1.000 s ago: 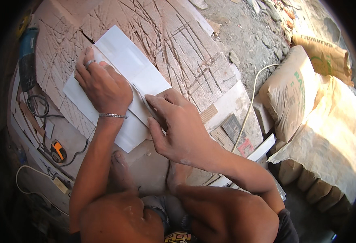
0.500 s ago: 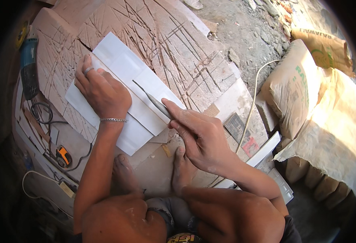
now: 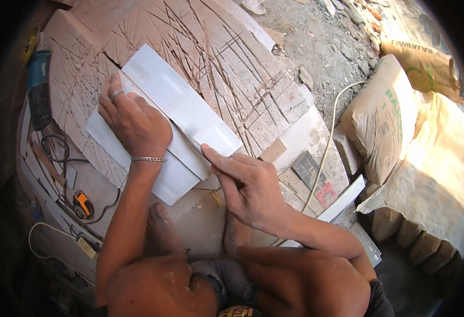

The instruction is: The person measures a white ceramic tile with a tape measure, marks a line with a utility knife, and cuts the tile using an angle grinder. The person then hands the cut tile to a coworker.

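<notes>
A white tile [image 3: 203, 116] lies slantwise on the scored slab, with a narrow white strip [image 3: 183, 153] across it. My left hand [image 3: 134, 121] presses down on the strip, its fingers curled over the far end. Pinched in my right hand [image 3: 256, 193] is a slim grey scribing tool [image 3: 194, 143], forefinger stretched along it. Its thin end rests at the strip's right edge, over the tile's face; the exact tip is hard to make out.
Under the tile is a pinkish slab [image 3: 232, 68] with many cut grooves. An angle grinder [image 3: 39, 87] and an orange tape measure [image 3: 83, 205] lie at left. Filled paper sacks [image 3: 382, 111] and a pale cable [image 3: 330, 137] are at right. My bare foot [image 3: 163, 227] is close by.
My right hand has moved slightly left and lowered the scribing tool from above the tile to the strip's edge. My left hand stays on the strip.
</notes>
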`<state>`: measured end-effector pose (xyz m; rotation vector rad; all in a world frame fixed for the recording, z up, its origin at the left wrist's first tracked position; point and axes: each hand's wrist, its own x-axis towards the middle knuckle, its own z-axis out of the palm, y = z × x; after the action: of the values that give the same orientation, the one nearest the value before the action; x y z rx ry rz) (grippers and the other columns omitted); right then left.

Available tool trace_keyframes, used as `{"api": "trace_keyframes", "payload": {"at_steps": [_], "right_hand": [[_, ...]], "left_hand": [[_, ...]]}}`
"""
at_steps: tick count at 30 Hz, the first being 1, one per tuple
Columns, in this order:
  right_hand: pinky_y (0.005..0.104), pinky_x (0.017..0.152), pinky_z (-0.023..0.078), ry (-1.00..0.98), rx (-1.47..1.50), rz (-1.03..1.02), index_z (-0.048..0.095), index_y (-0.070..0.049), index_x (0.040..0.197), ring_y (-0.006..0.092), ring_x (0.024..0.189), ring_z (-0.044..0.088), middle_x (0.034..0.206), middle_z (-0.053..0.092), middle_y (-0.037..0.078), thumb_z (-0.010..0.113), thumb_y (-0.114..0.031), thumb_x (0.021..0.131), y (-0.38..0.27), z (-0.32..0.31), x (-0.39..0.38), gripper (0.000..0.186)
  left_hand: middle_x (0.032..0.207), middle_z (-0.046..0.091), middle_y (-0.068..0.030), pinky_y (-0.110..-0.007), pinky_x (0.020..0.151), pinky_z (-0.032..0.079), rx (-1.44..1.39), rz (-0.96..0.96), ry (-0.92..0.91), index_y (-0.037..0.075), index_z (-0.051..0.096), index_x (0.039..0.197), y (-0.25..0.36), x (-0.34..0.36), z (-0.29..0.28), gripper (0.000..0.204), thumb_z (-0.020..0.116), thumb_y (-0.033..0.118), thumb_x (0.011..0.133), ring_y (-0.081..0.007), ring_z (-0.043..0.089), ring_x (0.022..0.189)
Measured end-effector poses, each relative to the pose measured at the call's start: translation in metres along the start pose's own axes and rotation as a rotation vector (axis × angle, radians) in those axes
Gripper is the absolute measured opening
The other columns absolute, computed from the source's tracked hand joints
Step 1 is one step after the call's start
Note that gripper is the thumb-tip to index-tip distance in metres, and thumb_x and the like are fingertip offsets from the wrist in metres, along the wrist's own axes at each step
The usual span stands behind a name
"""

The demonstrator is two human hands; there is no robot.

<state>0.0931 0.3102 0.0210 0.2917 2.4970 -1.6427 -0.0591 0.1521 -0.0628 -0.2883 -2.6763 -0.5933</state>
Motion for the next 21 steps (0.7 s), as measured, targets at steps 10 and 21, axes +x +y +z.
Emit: {"api": "trace_keyframes", "payload": {"at_steps": [10, 21], "right_hand": [[0.0352, 0.057, 0.047, 0.007, -0.004, -0.017, 0.069, -0.01, 0.139, 0.0233, 0.057, 0.057, 0.07, 0.059, 0.014, 0.064, 0.008, 0.09, -0.006, 0.013, 0.019, 0.053], [0.0328, 0.062, 0.051, 0.012, 0.097, 0.057, 0.072, -0.009, 0.134, 0.0219, 0.06, 0.062, 0.077, 0.068, 0.017, 0.063, 0.002, 0.093, -0.011, 0.018, 0.038, 0.043]], "left_hand": [[0.14, 0.052, -0.0265, -0.053, 0.115, 0.034, 0.012, 0.013, 0.001, -0.009, 0.049, 0.138, -0.002, 0.0, 0.0, 0.043, 0.046, 0.0, 0.096, -0.0438, 0.048, 0.132], [0.143, 0.049, -0.0274, -0.054, 0.115, 0.034, 0.014, -0.024, -0.05, -0.007, 0.047, 0.139, -0.002, 0.001, -0.002, 0.045, 0.049, -0.003, 0.095, -0.0443, 0.046, 0.134]]}}
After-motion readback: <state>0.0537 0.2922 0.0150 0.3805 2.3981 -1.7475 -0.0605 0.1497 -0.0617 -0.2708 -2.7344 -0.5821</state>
